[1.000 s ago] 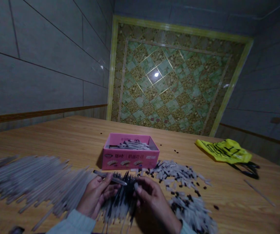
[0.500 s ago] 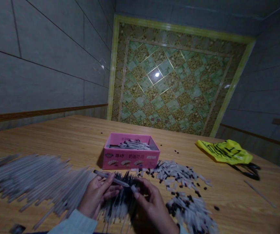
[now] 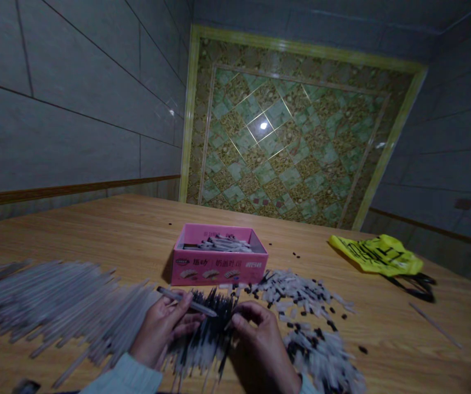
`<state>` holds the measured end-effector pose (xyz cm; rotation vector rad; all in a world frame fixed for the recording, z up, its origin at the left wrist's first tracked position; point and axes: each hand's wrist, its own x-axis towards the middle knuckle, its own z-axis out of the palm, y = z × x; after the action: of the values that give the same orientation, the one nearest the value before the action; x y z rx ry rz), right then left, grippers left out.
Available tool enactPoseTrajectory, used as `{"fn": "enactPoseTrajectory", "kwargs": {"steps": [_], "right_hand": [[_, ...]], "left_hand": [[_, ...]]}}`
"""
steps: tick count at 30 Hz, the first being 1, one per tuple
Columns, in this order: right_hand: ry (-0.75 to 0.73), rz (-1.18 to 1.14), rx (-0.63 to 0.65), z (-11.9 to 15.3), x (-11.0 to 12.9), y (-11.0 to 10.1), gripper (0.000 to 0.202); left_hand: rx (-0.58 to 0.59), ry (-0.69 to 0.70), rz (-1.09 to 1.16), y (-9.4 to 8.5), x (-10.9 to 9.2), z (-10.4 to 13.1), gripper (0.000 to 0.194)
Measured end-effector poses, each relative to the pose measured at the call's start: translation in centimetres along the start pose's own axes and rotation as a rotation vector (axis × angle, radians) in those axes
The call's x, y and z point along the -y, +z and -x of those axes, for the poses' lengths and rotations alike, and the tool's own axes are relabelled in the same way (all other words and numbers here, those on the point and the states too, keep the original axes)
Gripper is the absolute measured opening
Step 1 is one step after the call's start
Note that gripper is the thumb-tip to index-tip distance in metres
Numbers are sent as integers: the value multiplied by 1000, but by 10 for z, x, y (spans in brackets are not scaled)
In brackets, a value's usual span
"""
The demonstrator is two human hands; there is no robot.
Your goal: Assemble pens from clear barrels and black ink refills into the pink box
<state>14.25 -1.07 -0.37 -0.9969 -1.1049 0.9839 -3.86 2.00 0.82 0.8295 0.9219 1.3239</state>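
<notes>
At the far left of our worktop (image 3: 96,224), we see a broad spread of clear tubes (image 3: 50,301), lying mostly slantwise and overlapping one another. Below them, at the bottom edge, we have a small dark object (image 3: 26,387), too blurred for us to name. Next comes our left hand (image 3: 157,329), in a pale blue sleeve (image 3: 126,377). Its fingers (image 3: 188,326) grasp a clear pen (image 3: 188,302), thumb on top; the pen slants, with its dark end up to the left and its tapered end down to the right, in front of the pink box (image 3: 219,272). We see printed pictures and lettering on the box's near side, and a pile of slim pale pieces (image 3: 225,243) inside it. Between our hands we have a dense bundle of dark-tipped refills (image 3: 206,334), fanned toward us. At its right edge is our right hand (image 3: 262,336), thumb and forefinger brought together; we cannot tell whether they grasp anything. Farther right lie two heaps of small pale and black pieces, a far heap (image 3: 297,290) just beside the box and a near heap (image 3: 326,355) beside our right hand. Well apart, at the far right, we have a yellow bag (image 3: 377,254) with black straps (image 3: 416,285), and nearer us a single thin rod (image 3: 435,325).
</notes>
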Motion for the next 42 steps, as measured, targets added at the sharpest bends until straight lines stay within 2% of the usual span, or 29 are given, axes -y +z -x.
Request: {"fn": "enactPoseTrajectory", "kwargs": {"steps": [3,8,19,23,26,32,36,39,42], "right_hand": [[84,-131,-31,1,0,0,30],[192,-257,75,6,0,5,36],[177,-363,136,13,-1,17,33],[164,-371,50,16,-4,22,34],[151,-286,38,15,-10,22,35],[83,-24,102,12,-21,13,32],[-47,282,99,17,-11,11,22],[-163,576,99,22,3,11,19],[-190,680,114,23,9,11,21]], "left_hand": [[3,-12,2,0,-2,0,29],[53,-35,4,-2,-3,-1,31],[70,-37,2,-1,-3,0,37],[88,-78,-1,0,-3,1,39],[95,-64,-11,-1,1,1,39],[130,-7,-58,-4,4,0,36],[159,-34,-82,-4,3,-1,37],[107,-50,-58,-3,5,0,40],[89,-66,-23,-1,7,2,41]]}}
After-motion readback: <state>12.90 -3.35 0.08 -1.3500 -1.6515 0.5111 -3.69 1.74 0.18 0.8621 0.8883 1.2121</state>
